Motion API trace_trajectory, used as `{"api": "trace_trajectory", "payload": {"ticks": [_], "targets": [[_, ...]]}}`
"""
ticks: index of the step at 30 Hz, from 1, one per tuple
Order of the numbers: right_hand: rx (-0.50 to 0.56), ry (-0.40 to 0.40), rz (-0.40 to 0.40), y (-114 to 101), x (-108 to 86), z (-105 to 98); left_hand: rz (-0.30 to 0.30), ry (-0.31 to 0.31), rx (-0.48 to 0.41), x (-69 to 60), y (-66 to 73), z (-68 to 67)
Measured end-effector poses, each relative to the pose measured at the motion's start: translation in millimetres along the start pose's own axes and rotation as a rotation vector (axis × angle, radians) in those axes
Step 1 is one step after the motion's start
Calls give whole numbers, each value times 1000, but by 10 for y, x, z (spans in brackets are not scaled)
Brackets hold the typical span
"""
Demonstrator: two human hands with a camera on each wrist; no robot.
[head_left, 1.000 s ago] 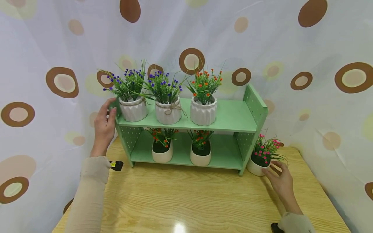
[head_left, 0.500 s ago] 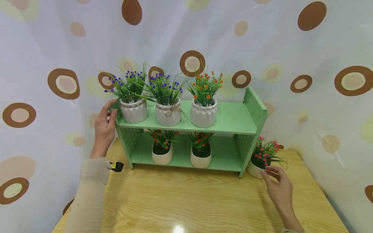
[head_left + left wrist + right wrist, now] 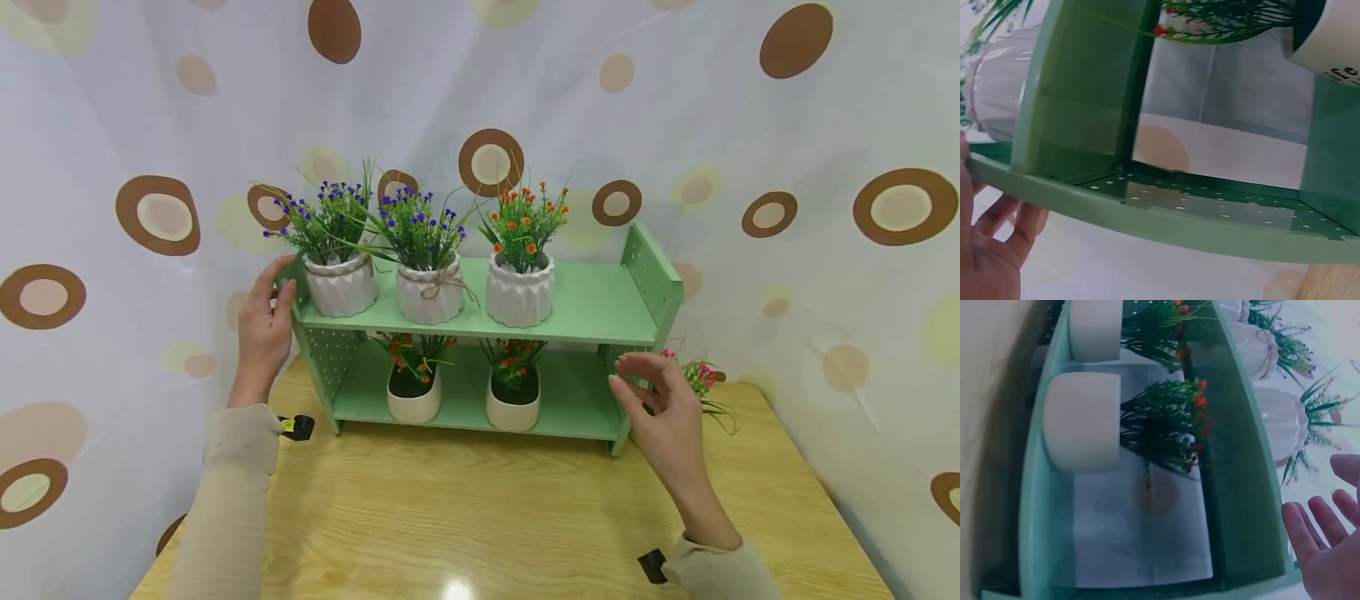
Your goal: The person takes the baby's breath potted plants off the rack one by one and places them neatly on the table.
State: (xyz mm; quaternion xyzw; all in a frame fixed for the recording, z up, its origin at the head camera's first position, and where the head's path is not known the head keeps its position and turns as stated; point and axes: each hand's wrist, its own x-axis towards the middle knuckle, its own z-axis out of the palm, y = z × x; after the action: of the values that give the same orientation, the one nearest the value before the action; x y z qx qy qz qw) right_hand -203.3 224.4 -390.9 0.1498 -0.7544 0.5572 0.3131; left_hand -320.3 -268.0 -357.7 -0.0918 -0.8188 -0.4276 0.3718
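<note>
Behind the right hand [image 3: 670, 425], thumb and fingers apart, pink flowers [image 3: 704, 377], left hand [image 3: 265, 333] gripping green shelf [image 3: 588, 302]

Can see little of the pink-flowered plant [image 3: 705, 379] behind the fingers of the right hand [image 3: 663, 417] in the head view. Can read only "ife" on the cream pot [image 3: 1338, 37], cut off well right of the fingers of the left hand [image 3: 991, 262]. Cannot trace those fingers fully behind the green shelf [image 3: 1147, 228].
</note>
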Motion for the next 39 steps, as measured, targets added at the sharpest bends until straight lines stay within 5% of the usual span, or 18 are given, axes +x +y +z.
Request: {"api": "trace_trajectory", "payload": {"ticks": [9,20,39], "targets": [[63,-145,-11,-154,480,384,12,13,45,19,56,-51],[74,-190,39,-218,885,792,85,39,13,58,38,-61],[-130,-310,163,-209,1203,867,-16,4,33,10,104,-61]]}}
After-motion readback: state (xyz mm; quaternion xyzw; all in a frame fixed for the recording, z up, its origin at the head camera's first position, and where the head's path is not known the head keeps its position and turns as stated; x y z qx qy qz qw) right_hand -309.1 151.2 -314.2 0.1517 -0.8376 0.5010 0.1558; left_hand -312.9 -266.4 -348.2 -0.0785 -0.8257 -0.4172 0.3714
